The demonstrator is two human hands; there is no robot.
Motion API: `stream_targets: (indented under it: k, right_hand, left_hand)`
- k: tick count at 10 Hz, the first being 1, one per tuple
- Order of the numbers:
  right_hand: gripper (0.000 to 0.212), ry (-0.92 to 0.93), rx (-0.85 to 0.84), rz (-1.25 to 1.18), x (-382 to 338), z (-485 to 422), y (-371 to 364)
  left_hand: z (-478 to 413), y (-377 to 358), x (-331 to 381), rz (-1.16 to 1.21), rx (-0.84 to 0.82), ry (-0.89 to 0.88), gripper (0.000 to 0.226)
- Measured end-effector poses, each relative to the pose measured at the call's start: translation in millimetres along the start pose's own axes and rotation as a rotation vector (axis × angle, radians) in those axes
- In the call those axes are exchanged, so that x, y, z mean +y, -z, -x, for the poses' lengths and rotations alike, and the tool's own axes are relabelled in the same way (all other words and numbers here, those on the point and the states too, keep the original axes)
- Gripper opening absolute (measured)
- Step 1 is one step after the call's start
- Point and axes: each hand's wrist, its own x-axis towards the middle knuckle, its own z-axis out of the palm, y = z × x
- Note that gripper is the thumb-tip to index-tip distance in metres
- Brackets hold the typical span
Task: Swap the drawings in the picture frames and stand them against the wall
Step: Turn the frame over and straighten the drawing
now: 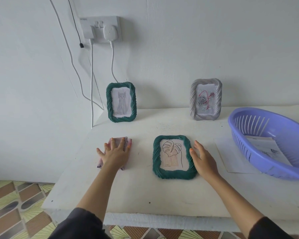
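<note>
Leaf-drawing frame (174,156) lies flat just left of your right hand (204,158), whose open fingers hold nothing, thumb at its edge, seemingly ready to lift. Your left hand (116,153) presses flat on the folded cloth (129,143). Beyond both hands, table (145,128) lies free between cat frame (121,102) and rose frame (206,99); purple basket (243,144) crowds your right.

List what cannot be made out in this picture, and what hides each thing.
Head view only:
Pink cloth: mostly covered by the left hand.
Papers in the purple basket: partly behind its wall, drawings too small.
The purple basket itself: right side cut off by the picture edge.
Writing under the leaf drawing: too small to read.
</note>
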Motion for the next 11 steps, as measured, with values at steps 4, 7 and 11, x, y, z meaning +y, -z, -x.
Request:
stream_targets:
  k: [4, 7, 11]
  right_hand:
    - [0.051, 0.003, -0.01, 0.064, -5.4, 3.3, 2.6]
    - [0.045, 0.011, -0.036, 0.153, -8.6, 3.0, 6.0]
    - [0.049, -0.027, -0.02, 0.14, -17.4, -6.3, 9.8]
  left_hand:
    - [1.2, -13.2, 4.0, -0.008, 0.034, -0.038, 0.057]
    - [5.9, 0.1, 24.4, 0.106, 0.001, 0.037, 0.066]
    - [48.5, -27.7, 99.3, 0.237, -0.042, -0.077, 0.047]
